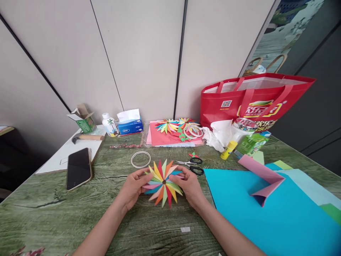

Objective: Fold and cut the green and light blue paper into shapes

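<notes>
Have at left 1 phone (79,169), 1 open box (85,123), 1 hammer (92,137), 1 bottle (110,127) and 1 tissue box (130,127), then 1 tape roll (140,166) just beyond the left hand (135,185). Hold over the table (149,231) 1 paper star (167,185), pinched at both sides by left and right hand (189,185), thumbs on top, multicoloured points fanned around 1 small hole, with 2 finished stars (167,126) behind on a pack (157,137). Find 1 pair of scissors (189,163) close past the right hand, in its way forward, then 1 glue stick (228,150), 1 bag (239,101) and 1 folded strip (262,171) on a blue sheet (239,199).
</notes>
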The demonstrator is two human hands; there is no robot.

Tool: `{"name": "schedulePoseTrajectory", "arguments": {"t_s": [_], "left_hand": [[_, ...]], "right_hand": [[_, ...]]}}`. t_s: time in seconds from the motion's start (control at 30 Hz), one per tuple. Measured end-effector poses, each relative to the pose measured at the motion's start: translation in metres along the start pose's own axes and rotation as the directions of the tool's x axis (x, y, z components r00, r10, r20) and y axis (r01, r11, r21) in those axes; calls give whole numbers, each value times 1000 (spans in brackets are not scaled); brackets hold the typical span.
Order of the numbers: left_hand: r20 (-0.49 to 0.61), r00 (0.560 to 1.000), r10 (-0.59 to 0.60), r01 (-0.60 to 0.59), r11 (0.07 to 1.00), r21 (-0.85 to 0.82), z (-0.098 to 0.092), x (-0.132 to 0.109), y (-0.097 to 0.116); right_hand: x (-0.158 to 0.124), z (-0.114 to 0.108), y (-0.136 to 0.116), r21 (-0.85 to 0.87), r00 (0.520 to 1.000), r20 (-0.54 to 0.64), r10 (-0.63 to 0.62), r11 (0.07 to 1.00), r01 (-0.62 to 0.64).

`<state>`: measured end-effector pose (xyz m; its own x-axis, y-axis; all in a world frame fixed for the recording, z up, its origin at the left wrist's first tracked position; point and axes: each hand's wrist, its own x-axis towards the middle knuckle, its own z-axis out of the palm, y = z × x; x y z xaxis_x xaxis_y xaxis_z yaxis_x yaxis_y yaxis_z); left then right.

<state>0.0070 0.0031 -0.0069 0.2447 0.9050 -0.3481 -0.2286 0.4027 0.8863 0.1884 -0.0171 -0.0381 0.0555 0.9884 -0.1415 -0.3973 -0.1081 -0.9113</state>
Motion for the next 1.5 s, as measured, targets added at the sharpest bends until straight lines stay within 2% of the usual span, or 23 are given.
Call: {"name": "schedulePoseTrajectory", "arguments": {"t_s": [0.23, 0.43, 0.63, 0.77, 0.97, 1.5], "left_hand": [[-81, 993, 81, -85, 995, -56, 1, 1, -2], [-68, 995, 77, -80, 996, -33, 6, -3, -2], [-78, 991, 107, -112, 992, -55, 9, -3, -7], [-127, 984, 124, -136, 986, -92, 3, 4, -7], [-174, 973, 153, -178, 974, -137, -7, 11, -5], [-95, 978, 183, -192, 977, -91, -4, 9, -10]], "right_hand": [[-4, 7, 1, 32, 992, 124, 37, 999, -41], [-6, 9, 7, 23, 985, 171, 29, 999, -34], [-6, 9, 7, 19, 984, 177, 16, 1000, -19], [-5, 9, 5, 26, 983, 183, 15, 999, -20], [-2, 7, 5, 32, 992, 128, 21, 999, -25], [0, 8, 9, -17, 990, 135, 31, 999, -29]]}}
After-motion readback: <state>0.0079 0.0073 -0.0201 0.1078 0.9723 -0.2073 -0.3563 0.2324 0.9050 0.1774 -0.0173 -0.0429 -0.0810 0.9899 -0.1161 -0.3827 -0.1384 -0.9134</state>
